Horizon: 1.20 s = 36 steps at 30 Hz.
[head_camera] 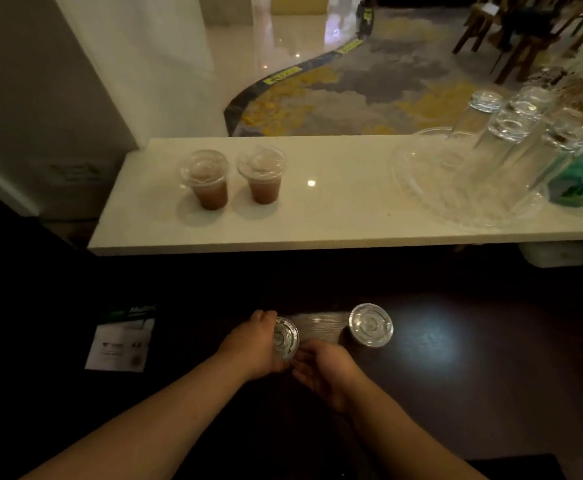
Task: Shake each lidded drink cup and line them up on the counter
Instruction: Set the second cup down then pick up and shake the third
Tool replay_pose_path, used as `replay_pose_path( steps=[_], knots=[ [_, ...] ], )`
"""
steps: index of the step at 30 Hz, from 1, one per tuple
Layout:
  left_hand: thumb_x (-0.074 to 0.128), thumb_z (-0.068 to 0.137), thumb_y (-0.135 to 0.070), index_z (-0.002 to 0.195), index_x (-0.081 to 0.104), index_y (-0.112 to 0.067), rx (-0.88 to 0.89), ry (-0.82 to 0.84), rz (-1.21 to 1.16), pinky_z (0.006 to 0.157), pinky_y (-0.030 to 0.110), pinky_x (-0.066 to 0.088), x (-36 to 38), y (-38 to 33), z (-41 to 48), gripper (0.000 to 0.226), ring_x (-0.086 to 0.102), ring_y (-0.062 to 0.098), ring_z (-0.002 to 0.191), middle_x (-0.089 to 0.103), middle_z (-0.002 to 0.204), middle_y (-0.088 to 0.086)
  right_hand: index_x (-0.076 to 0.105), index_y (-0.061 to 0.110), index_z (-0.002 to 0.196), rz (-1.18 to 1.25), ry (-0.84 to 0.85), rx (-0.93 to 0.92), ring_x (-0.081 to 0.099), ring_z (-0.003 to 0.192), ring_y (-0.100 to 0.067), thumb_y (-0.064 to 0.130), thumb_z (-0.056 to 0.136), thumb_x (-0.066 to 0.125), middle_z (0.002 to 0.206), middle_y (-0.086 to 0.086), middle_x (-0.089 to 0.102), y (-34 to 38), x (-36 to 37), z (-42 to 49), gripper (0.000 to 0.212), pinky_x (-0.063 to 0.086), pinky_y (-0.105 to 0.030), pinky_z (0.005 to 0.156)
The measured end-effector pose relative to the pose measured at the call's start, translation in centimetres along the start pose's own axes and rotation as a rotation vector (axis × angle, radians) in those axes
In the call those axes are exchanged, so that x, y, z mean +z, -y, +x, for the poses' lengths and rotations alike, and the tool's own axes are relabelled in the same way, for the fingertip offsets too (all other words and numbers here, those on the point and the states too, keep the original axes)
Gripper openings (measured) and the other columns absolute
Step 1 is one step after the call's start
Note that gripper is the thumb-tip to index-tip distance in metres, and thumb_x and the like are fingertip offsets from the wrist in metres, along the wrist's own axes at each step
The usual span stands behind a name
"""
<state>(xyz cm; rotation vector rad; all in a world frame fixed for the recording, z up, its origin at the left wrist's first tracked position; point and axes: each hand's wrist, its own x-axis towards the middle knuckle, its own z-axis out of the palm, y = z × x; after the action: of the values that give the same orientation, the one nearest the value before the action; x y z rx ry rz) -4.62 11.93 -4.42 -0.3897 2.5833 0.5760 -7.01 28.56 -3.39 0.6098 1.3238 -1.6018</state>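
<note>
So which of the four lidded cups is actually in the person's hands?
The lidded cup on the dark lower surface, between the left hand and right hand. Another cup stands untouched to its right; two brown drinks stand on the white counter.

I am reaching both bare forearms in from six o'clock toward twelve. My left hand [248, 344] is curling its fingers in a grip, and my right hand [324, 370] is cupping open-palmed just beside it at four o'clock.
</note>
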Motion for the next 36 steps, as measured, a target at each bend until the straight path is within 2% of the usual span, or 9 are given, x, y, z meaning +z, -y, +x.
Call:
replay_pose_path(
  steps=[4,9,11,14,18,25,30,33,36],
  knots=[
    [0.072,0.082,-0.061,0.135,0.057,-0.027,-0.222,-0.052,-0.226,0.092,0.033,0.054,-0.9,4.2,-1.9,0.064,0.066,0.024,0.111,0.066,0.131,0.003,0.069,0.001,0.110,-0.208,-0.009,-0.046,0.065,0.062,-0.012,0.012,0.100,0.051,0.083,-0.008,0.071,-0.3,2.7,1.0,0.024,0.054,-0.022,0.057],
    [0.054,0.102,-0.052,0.105,0.060,-0.027,-0.355,-0.049,-0.422,0.062,0.028,0.057,-0.3,6.2,-2.1,0.026,0.074,0.016,0.068,0.074,0.091,0.000,0.061,0.003,0.113,-0.687,-0.097,-0.164,0.073,0.077,-0.032,0.024,0.099,0.061,0.097,-0.019,0.074,-1.4,3.8,2.3,0.026,0.061,-0.043,0.067],
    [0.051,0.105,-0.048,0.099,0.055,-0.026,-0.368,-0.013,-0.555,0.050,0.025,0.053,0.4,6.6,-2.3,0.023,0.072,0.014,0.057,0.073,0.088,0.001,0.061,0.009,0.108,-0.816,-0.096,-0.164,0.077,0.076,-0.031,0.034,0.100,0.060,0.096,-0.017,0.075,-1.7,3.9,2.5,0.025,0.065,-0.046,0.066],
    [0.049,0.107,-0.042,0.099,0.055,-0.021,-0.364,0.053,-0.709,0.047,0.025,0.052,1.7,7.3,-3.1,0.023,0.066,0.011,0.051,0.071,0.089,0.003,0.062,0.013,0.100,-0.808,-0.095,-0.183,0.071,0.055,-0.021,0.038,0.101,0.059,0.078,-0.009,0.074,-0.9,4.1,3.4,0.025,0.063,-0.042,0.057],
    [0.054,0.106,-0.041,0.109,0.059,-0.016,-0.364,0.165,-0.731,0.045,0.023,0.050,1.9,7.9,-3.6,0.025,0.062,0.011,0.052,0.072,0.090,0.003,0.056,0.015,0.096,-0.917,-0.130,-0.269,0.066,0.046,-0.016,0.040,0.098,0.064,0.080,-0.007,0.072,0.7,4.9,4.3,0.026,0.060,-0.034,0.045],
    [0.059,0.097,-0.057,0.098,0.055,-0.030,-0.334,-0.007,-0.584,0.050,0.025,0.052,0.0,7.7,-1.2,0.027,0.068,0.015,0.062,0.071,0.087,-0.001,0.052,0.010,0.125,-0.893,-0.097,-0.115,0.072,0.059,-0.026,0.044,0.102,0.050,0.105,-0.018,0.072,-1.7,4.5,3.7,0.041,0.064,-0.041,0.057],
    [0.051,0.106,-0.046,0.098,0.055,-0.021,-0.321,0.053,-0.709,0.043,0.023,0.045,2.5,8.2,-2.1,0.026,0.058,0.011,0.047,0.067,0.079,0.002,0.061,0.011,0.117,-0.881,-0.083,-0.168,0.067,0.052,-0.019,0.041,0.105,0.049,0.082,-0.010,0.072,-1.1,4.4,4.2,0.035,0.062,-0.039,0.060],
    [0.052,0.106,-0.044,0.113,0.060,-0.015,-0.350,0.119,-0.762,0.043,0.023,0.045,3.2,8.3,-2.9,0.030,0.057,0.009,0.046,0.069,0.082,0.002,0.059,0.008,0.118,-0.947,-0.120,-0.230,0.065,0.050,-0.018,0.043,0.102,0.055,0.088,-0.011,0.072,0.2,5.0,5.0,0.038,0.060,-0.035,0.051],
    [0.060,0.100,-0.052,0.107,0.060,-0.019,-0.371,0.109,-0.718,0.045,0.024,0.048,2.3,8.4,-2.7,0.033,0.062,0.009,0.052,0.072,0.088,0.001,0.052,0.010,0.127,-0.954,-0.135,-0.235,0.068,0.055,-0.020,0.048,0.101,0.054,0.099,-0.012,0.072,0.1,5.0,4.9,0.046,0.057,-0.031,0.044]
  ],
)
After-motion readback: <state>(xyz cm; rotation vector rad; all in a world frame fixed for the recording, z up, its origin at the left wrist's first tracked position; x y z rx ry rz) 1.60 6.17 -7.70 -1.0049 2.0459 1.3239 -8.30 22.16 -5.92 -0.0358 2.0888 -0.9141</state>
